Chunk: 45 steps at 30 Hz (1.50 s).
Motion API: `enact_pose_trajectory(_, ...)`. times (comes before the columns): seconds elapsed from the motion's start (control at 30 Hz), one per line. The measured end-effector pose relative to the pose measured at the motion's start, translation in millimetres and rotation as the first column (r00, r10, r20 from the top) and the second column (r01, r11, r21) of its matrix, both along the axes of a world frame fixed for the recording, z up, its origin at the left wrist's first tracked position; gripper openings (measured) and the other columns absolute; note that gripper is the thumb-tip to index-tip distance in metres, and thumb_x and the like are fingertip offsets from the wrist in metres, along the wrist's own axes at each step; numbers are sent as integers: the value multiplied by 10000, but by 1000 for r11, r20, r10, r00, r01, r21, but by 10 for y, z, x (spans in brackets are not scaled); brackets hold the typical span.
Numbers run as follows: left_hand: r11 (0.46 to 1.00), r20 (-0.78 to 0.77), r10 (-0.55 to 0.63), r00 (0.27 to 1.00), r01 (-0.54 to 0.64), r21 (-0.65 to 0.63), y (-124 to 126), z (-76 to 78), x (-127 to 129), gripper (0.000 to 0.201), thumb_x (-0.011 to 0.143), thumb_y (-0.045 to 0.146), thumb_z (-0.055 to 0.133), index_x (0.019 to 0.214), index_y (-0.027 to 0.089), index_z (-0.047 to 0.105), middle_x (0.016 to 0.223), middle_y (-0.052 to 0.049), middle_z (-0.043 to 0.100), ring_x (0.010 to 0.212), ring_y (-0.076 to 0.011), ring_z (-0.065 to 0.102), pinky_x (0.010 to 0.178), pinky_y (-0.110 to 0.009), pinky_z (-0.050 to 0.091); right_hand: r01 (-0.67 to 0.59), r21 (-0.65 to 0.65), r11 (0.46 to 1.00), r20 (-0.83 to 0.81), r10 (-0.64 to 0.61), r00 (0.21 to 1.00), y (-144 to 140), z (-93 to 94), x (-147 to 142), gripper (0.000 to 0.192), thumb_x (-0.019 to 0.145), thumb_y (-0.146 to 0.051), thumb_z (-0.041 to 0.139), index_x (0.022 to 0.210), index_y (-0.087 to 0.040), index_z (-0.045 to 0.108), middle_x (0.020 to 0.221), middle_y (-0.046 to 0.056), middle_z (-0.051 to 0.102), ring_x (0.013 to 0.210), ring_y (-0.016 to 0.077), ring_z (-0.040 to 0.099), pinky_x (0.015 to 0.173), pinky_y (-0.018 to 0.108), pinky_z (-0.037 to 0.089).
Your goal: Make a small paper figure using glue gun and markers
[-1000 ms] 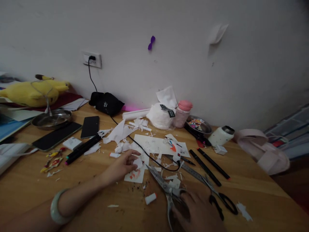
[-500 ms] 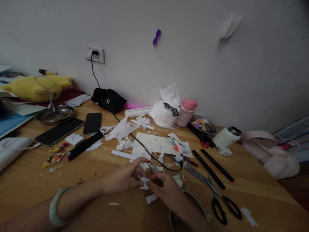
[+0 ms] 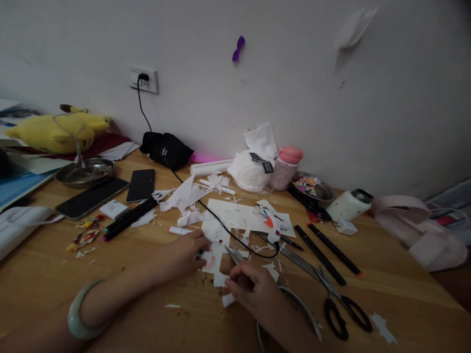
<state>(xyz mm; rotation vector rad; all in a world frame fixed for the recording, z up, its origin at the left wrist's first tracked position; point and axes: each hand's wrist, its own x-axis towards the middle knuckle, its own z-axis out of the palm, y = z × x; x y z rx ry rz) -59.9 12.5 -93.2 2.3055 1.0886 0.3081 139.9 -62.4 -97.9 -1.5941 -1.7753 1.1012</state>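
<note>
Desk work; bearings taken with 12 toward the wall (image 3: 191, 63). Right hand (image 3: 253, 289): thumb and finger drawn together, apparently pinching a small white paper scrap (image 3: 221, 279), which sits at its fingertips on the 9 o'clock side. Left hand (image 3: 189, 251): at 10 o'clock from the right, back upward, fingers bent. Cannot tell whether it grasps anything; the fingertips are dark and partly hidden. Orange-smeared paper (image 3: 209, 262) just beside those fingers, at 4 o'clock. Pale green bangle (image 3: 75, 314) around the left forearm.

Near the right hand: silver scissors (image 3: 233, 256), blade tips showing at 11 o'clock, the rest partly covered. White cap (image 3: 228, 300) between 8 and 9. Glue gun (image 3: 274, 235) at 1, black cable attached. Metal ruler (image 3: 300, 261) at 2; black-handled scissors (image 3: 326, 281) at 3, spread apart.

Near the left hand: white marker (image 3: 179, 230) at 11, torn paper (image 3: 184, 193) at 12, drawn-on sheet (image 3: 239, 215) at 2. Farther out, two dark phones (image 3: 141, 185) between 10 and 11, yellow plush toy (image 3: 55, 133) at 10.
</note>
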Motion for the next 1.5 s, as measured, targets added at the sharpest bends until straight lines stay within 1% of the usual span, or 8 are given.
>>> enact_pose_trajectory(0.1,998,26,57,998,-56,-18,-35,12,16,184,634,116,513,793,191,567,769,-2,550,682,-165,493,577,-251,339,-20,19,1000,7,19,1000,14,23,1,124,707,-254,524,694,-145,583,597,-12,490,558,86,410,517,188,291)
enact_pose_trajectory(0.3,947,125,127,984,-83,-309,-111,-3,130,72,649,208,545,674,181,483,609,46,477,571,-116,416,503,-219,293,-23,-8,1000,-84,22,996,2,56,-35,129,698,-260,534,689,-139,576,603,-10,483,549,81,397,508,183,292)
enact_pose_trajectory(0.43,797,376,254,891,27,-603,-210,-101,248,161,631,222,573,661,179,420,585,73,406,544,-84,384,503,-199,300,2,-108,994,-160,-19,987,11,8,-34,163,690,-278,541,713,-122,581,596,-1,501,538,82,405,492,181,296)
enact_pose_trajectory(0.6,683,460,322,827,133,-718,-282,-205,297,181,623,196,576,720,178,424,613,62,464,571,-87,436,534,-208,322,12,-113,993,-175,-32,984,28,-50,11,178,708,-283,508,725,-113,557,666,22,561,596,98,492,541,186,355)
enact_pose_trajectory(0.8,717,510,274,816,180,-674,-305,-243,289,186,661,163,535,837,188,480,709,35,510,661,-112,482,615,-236,363,26,-115,993,-51,-32,998,32,-68,35,123,666,-236,516,678,-122,562,619,2,546,554,82,447,512,179,328)
enact_pose_trajectory(1.07,757,495,212,843,179,-629,-357,-73,292,130,721,152,463,834,190,516,783,15,520,751,-128,484,683,-253,373,42,-180,983,-27,-47,999,43,-70,52,159,663,-278,536,680,-129,587,596,-2,541,528,79,426,492,186,304)
enact_pose_trajectory(1.33,746,514,288,808,148,-650,-368,-159,314,99,721,194,521,815,190,490,744,32,497,676,-104,465,629,-229,355,57,-94,994,-73,-64,995,71,-103,64,159,695,-279,530,686,-123,557,608,-1,536,557,88,476,499,185,330)
enact_pose_trajectory(1.5,702,546,414,728,126,-701,-387,-98,326,151,694,254,573,781,196,463,729,41,512,681,-102,482,636,-225,354,84,-138,987,-279,-120,953,71,-29,54,233,743,-356,515,791,-129,504,694,14,567,594,117,573,526,204,409)
